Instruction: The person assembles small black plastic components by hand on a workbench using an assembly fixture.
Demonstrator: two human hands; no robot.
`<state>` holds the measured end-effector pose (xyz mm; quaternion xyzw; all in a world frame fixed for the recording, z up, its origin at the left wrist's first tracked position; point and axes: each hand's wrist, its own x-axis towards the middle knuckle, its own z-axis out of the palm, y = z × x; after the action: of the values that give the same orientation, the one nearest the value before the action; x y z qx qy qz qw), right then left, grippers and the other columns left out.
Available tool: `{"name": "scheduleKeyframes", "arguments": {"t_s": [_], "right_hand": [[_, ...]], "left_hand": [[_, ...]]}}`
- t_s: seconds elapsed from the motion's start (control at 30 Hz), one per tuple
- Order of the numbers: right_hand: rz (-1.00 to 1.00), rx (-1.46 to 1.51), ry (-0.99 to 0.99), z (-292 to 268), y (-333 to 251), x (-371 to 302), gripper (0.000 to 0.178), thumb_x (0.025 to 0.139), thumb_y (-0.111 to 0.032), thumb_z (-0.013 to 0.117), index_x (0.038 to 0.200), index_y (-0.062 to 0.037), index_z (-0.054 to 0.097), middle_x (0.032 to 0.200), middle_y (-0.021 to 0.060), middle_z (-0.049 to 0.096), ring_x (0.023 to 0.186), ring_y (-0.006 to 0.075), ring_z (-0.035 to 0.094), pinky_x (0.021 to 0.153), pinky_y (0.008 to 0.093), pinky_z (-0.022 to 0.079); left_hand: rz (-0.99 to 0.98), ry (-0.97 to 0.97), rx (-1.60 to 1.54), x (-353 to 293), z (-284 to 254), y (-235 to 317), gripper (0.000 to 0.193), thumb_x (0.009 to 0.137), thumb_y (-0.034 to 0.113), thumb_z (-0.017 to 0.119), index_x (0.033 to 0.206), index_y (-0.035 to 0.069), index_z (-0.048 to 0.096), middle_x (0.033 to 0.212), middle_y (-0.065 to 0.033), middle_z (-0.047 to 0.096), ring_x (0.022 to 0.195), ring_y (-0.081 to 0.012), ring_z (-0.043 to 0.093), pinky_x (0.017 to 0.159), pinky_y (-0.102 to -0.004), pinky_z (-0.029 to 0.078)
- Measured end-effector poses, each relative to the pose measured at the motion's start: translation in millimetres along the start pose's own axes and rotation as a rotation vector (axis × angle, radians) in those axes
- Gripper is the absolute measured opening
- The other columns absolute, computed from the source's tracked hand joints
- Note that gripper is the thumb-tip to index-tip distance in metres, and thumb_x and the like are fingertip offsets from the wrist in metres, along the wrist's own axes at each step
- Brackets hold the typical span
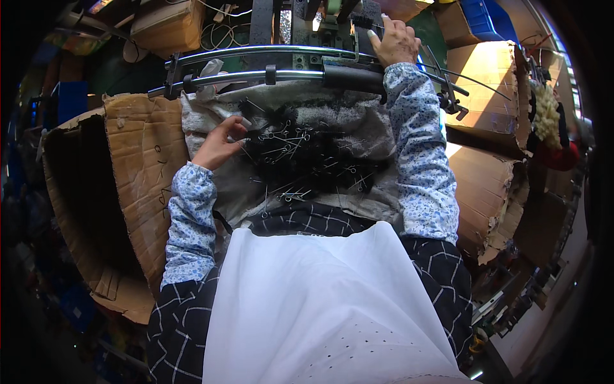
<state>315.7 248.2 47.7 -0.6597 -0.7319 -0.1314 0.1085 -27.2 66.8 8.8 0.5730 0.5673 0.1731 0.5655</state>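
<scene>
Left hand (222,142) at the brush pile, right hand (398,43) up at the machine (300,61)

Small black brushes (284,146) with looped wire ends lie heaped across the middle of a grey cloth (199,118), some reaching toward its lower edge, over the lap. The left hand is at the heap's left side, toward the cloth's upper left corner, fingers curled and thumb near them; whether they pinch a wire I cannot tell. The right hand reaches past the cloth's upper edge and beyond the curved metal rails (246,77), thumb and forefinger narrowly apart beside another black brush (362,22); whether they grip it I cannot tell. An open cardboard box (142,166) stands by the cloth's left edge, and more cardboard boxes (480,96) stand to the right
</scene>
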Motion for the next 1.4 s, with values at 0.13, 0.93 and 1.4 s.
{"name": "scheduleKeyframes", "arguments": {"t_s": [0.13, 0.93, 1.4], "right_hand": [[0.029, 0.069, -0.013, -2.6, -2.8, -5.7, 0.035, 0.075, -0.027, 0.057, 0.105, -0.0099, 0.060, 0.101, 0.0116, 0.060, 0.106, 0.0281, 0.048, 0.083, 0.0415, 0.036], [0.009, 0.040, -0.039, -1.1, -1.4, 1.5, 0.028, 0.077, -0.029, 0.055, 0.099, -0.0146, 0.064, 0.092, 0.0095, 0.063, 0.093, 0.0241, 0.055, 0.077, 0.0403, 0.040], [0.146, -0.231, 0.106, -60.8, 102.0, 4.3, 0.028, 0.082, -0.018, 0.054, 0.110, -0.0159, 0.056, 0.104, 0.0095, 0.058, 0.094, 0.0243, 0.056, 0.079, 0.0378, 0.045]], "left_hand": [[-0.010, 0.030, -0.062, 0.2, -0.7, -1.7, 0.049, 0.072, -0.002, 0.054, 0.118, 0.005, 0.040, 0.101, -0.0051, 0.050, 0.088, -0.0130, 0.049, 0.076, -0.0266, 0.041], [0.217, 0.070, -0.263, -24.4, -21.3, 18.1, 0.036, 0.076, 0.002, 0.056, 0.110, 0.010, 0.045, 0.084, 0.0013, 0.047, 0.078, -0.0076, 0.048, 0.070, -0.0210, 0.042], [0.431, 0.025, -0.470, -13.2, -38.7, 38.3, 0.030, 0.069, -0.002, 0.057, 0.098, 0.005, 0.051, 0.087, 0.0004, 0.050, 0.083, -0.0100, 0.050, 0.081, -0.0254, 0.043]]}}
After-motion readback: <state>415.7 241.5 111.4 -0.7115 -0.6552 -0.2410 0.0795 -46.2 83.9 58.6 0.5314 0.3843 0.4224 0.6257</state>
